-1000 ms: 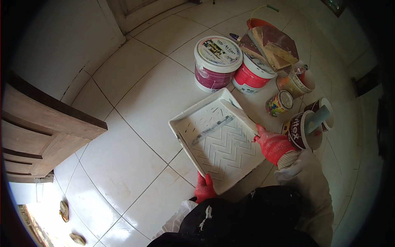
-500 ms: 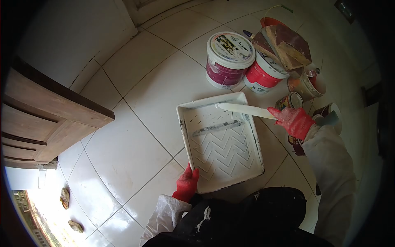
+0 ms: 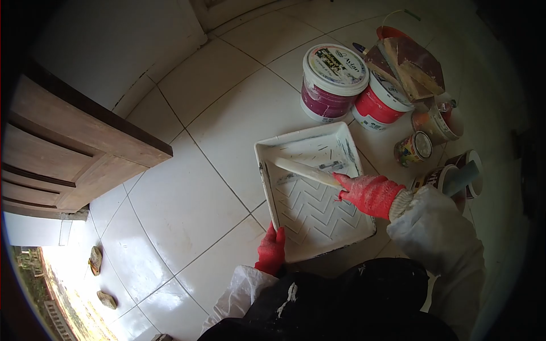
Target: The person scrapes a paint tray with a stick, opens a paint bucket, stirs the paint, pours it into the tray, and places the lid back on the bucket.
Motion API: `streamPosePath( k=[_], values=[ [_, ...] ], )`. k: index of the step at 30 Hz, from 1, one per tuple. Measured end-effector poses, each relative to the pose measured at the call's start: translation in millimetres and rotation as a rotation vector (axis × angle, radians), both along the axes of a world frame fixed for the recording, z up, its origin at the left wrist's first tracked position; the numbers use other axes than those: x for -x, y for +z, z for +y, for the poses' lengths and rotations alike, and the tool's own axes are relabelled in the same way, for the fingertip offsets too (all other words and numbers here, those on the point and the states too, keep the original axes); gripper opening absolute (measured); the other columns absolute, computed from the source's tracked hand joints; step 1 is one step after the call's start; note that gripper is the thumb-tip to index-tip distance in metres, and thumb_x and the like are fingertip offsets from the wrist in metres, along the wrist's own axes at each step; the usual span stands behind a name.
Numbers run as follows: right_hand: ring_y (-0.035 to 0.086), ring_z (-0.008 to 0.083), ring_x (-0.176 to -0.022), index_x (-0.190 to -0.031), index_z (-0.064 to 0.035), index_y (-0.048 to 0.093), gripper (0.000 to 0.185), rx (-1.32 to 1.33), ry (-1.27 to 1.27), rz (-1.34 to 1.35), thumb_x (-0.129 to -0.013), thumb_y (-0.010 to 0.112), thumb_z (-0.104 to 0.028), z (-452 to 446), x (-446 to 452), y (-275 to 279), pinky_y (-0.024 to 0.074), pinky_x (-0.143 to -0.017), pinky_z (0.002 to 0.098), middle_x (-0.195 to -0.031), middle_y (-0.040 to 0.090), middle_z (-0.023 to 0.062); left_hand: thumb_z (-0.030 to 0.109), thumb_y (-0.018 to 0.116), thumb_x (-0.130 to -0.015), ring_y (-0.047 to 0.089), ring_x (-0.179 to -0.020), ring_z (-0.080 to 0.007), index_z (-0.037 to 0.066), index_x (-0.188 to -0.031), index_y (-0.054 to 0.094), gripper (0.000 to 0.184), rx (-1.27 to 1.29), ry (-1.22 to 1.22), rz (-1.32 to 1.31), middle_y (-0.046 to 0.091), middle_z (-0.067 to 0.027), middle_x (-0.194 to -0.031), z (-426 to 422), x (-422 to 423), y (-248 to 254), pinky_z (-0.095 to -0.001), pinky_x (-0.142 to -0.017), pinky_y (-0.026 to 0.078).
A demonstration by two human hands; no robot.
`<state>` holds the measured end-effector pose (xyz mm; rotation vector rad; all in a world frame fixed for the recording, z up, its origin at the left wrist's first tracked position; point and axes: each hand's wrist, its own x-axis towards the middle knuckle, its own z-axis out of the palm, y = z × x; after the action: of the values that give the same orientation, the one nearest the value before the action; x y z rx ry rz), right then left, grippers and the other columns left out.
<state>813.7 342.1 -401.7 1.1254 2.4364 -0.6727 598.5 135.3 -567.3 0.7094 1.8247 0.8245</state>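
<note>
A white paint tray [image 3: 307, 219] with a zigzag-ribbed floor stands in front of my knees, its deep end away from me and smeared with some grey-white paint. My left hand [image 3: 271, 250], in a red glove, is closed on the tray's near left rim. In my right hand [image 3: 369, 195], also red-gloved, is a flat paint stirring stick [image 3: 307, 171] coated in white. It slants over the tray, with its far tip near the inner left wall. Whether the tip touches the tray I cannot tell.
Beyond the tray stand a purple-and-white paint bucket [image 3: 330, 96] and a red-and-white one [image 3: 381, 108] with brown boards [image 3: 412, 65] on top. Several smaller tins, including an open one [image 3: 406, 150], are at right. A wooden door [image 3: 85, 148] juts in from the left.
My right hand has moved left and nearer to me, bringing the stick from the tray's far right side to its upper left. My left hand keeps its hold on the rim.
</note>
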Motion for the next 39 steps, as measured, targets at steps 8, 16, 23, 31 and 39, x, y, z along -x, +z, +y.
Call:
streamPosePath(
  k=[8, 16, 23, 31, 39],
  values=[
    [0.064, 0.0365, -0.073, -0.131, -0.0095, 0.046, 0.044, 0.157, -0.131, -0.054, -0.099, 0.049, -0.039, -38.2, 9.3, 28.2, 0.0488, -0.065, 0.048, -0.08, 0.065, 0.0165, 0.041, 0.048, -0.098, 0.062, -0.111, -0.0328, 0.019, -0.145, 0.043, 0.051, 0.027, 0.021, 0.073, 0.067, -0.0136, -0.117, 6.5, -16.4, 25.0, -0.0397, -0.091, 0.046],
    [0.064, 0.0387, -0.082, -0.122, -0.0099, 0.048, 0.034, 0.221, -0.229, -0.051, -0.098, 0.049, -0.034, -49.6, 0.4, 43.2, 0.048, -0.072, 0.0492, -0.086, 0.065, 0.0186, 0.038, 0.051, -0.098, 0.06, -0.115, -0.0233, 0.015, -0.14, 0.05, 0.048, 0.005, 0.129, 0.027, 0.067, -0.0102, -0.12, 7.9, -27.1, 22.6, -0.0353, -0.096, 0.044],
    [0.062, 0.0384, -0.093, -0.139, -0.0125, 0.042, 0.047, -0.032, -0.126, -0.023, -0.097, 0.052, -0.033, -7.5, -77.6, 46.8, 0.0474, -0.077, 0.0479, -0.096, 0.065, 0.0206, 0.038, 0.052, -0.098, 0.061, -0.114, -0.0228, 0.015, -0.139, 0.051, 0.047, -0.033, 0.146, -0.013, 0.067, -0.0103, -0.119, 8.0, -25.1, 16.7, -0.0344, -0.095, 0.044],
    [0.064, 0.0351, -0.092, -0.142, -0.0171, 0.042, 0.049, -0.133, 0.081, -0.174, -0.096, 0.052, -0.034, 10.3, -29.8, 15.9, 0.0487, -0.079, 0.0466, -0.098, 0.066, 0.0153, 0.042, 0.052, -0.097, 0.062, -0.112, -0.0235, 0.021, -0.14, 0.05, 0.048, 0.097, 0.08, 0.085, 0.067, -0.01, -0.118, 11.0, -22.1, 26.9, -0.0353, -0.094, 0.045],
    [0.062, 0.0333, -0.088, -0.146, -0.0187, 0.038, 0.056, -0.158, 0.023, -0.279, -0.095, 0.054, -0.036, 13.5, -91.1, 27.2, 0.0485, -0.075, 0.0456, -0.095, 0.065, 0.0133, 0.043, 0.052, -0.096, 0.061, -0.115, -0.0288, 0.02, -0.14, 0.05, 0.05, 0.085, 0.082, 0.053, 0.067, -0.0117, -0.118, 12.8, -23.5, 35.7, -0.0378, -0.095, 0.045]
  ],
)
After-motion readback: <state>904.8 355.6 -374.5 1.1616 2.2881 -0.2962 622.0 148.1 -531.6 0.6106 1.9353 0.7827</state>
